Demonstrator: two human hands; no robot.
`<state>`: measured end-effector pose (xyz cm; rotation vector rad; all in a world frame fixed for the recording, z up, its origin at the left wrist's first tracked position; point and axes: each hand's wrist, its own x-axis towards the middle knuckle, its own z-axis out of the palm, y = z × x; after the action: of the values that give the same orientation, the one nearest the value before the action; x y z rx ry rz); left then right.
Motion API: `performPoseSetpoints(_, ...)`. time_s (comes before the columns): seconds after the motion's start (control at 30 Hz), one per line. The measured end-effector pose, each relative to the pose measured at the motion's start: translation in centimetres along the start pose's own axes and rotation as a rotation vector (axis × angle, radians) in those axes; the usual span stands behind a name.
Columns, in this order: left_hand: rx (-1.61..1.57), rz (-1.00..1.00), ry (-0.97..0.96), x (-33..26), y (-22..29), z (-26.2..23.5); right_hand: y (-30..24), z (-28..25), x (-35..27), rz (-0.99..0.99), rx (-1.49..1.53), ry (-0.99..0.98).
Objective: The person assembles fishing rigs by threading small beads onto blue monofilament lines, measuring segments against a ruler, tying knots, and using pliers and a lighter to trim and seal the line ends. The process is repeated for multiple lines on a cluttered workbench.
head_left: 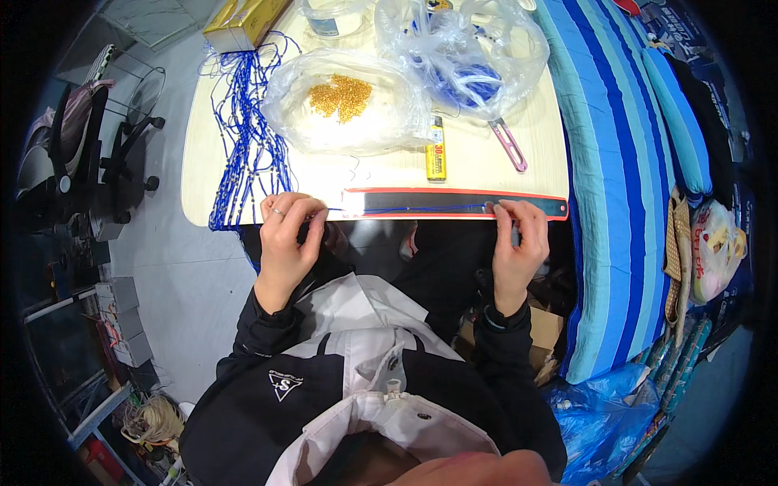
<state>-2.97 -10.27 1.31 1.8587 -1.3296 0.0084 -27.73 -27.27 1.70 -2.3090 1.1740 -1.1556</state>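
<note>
Holding a thin blue cord (pixel 408 209) taut above a red-edged black ruler (pixel 389 199)

In the head view, the cord runs across the middle of the frame, between the two hands and along the ruler at the bench's (pixel 198 182) near edge. The left hand (pixel 288 231), left of centre, has thumb and index fingers pinched on one end of the stretch. The right hand (pixel 520 239), right of centre, grasps it between the fingers over the ruler's right part; whether they touch the ruler, I cannot tell.

A bundle of blue cords (pixel 247 121) fills the bench's left side, below a yellow box (pixel 235 31) at upper left. At upper centre, gold beads (pixel 340 97) lie in an open clear plastic bag (pixel 292 121). To its right are a slim yellow item (pixel 436 154), a pink-handled tool (pixel 509 146) and a clear bag (pixel 519 49) with blue material inside. Blue striped bedding (pixel 616 178) stretches down the right.
</note>
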Motion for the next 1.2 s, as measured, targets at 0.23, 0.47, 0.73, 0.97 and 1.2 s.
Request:
performPoseSetpoints(0.23, -0.004, -0.002, -0.006, 0.03, 0.13, -0.07, -0.65, 0.39, 0.39, 0.001, -0.013, -0.159)
performPoseSetpoints(0.47, -0.006, 0.020, -0.012, 0.08, -0.05, -0.07, -0.51, 0.26, 0.53, -0.039, -0.050, -0.194)
performPoseSetpoints(0.73, -0.034, 0.007, -0.035, 0.00, -0.44, -0.11, -0.38, 0.03, 0.56, 0.002, -0.033, -0.208)
performPoseSetpoints(0.97, -0.022, 0.007, -0.033, -0.11, -0.54, -0.23, -0.78, 0.03, 0.39, 0.119, 0.040, -0.199)
performPoseSetpoints(1.2, -0.005, 0.004, -0.017, 0.01, -0.31, -0.20, -0.26, -0.02, 0.57, 0.070, 0.022, -0.155)
